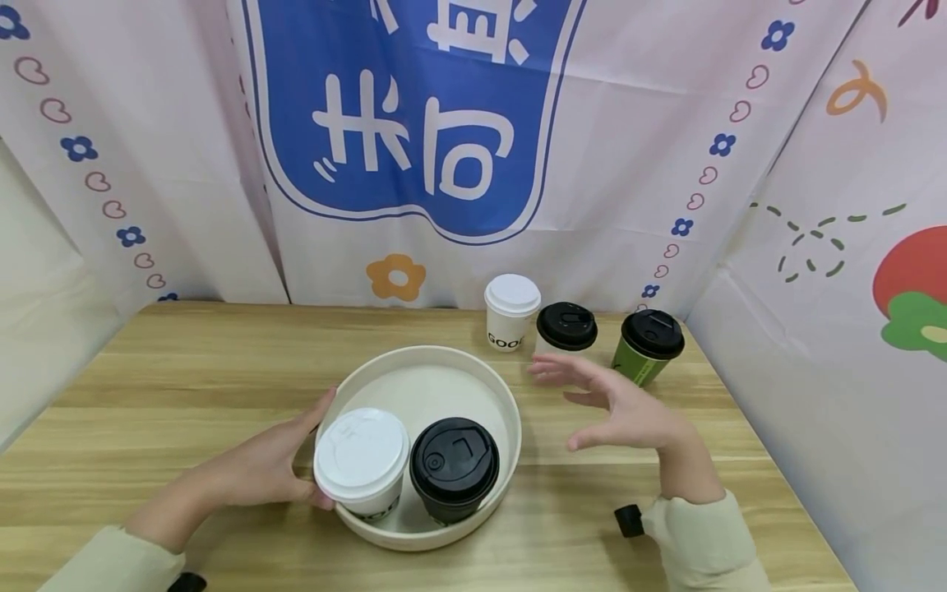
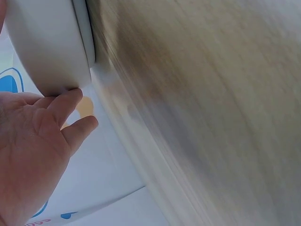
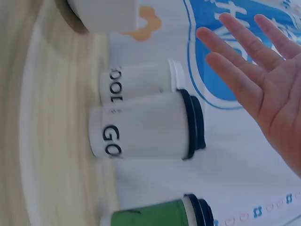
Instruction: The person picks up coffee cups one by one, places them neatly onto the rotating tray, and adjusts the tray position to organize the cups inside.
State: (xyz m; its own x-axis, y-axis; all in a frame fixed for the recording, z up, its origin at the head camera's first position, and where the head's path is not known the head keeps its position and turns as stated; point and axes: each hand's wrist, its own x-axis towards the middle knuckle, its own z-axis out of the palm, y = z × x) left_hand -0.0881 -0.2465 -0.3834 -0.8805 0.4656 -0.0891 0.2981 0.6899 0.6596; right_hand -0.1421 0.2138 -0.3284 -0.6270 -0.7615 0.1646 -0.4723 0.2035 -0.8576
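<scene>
A round cream tray (image 1: 422, 374) stands on the wooden table and carries two lidded paper cups. One is a cup with a white lid (image 1: 362, 456), the other a cup with a black lid (image 1: 455, 460). My left hand (image 1: 262, 460) touches the tray's outer left wall, thumb and fingers spread along it. In the left wrist view, fingertips (image 2: 70, 94) rest against that wall. Held in the air, my right hand (image 1: 625, 407) has its fingers spread and nothing in it. It is nearest a white cup with a black lid (image 3: 150, 127), partly hidden behind it in the head view.
At the back right stand a white cup with a white lid (image 1: 512, 312) and a green cup with a black lid (image 1: 647, 349), either side of the black-lidded white cup. Behind the table (image 1: 185, 378) hangs a printed cloth (image 1: 629, 164); another covers the right side.
</scene>
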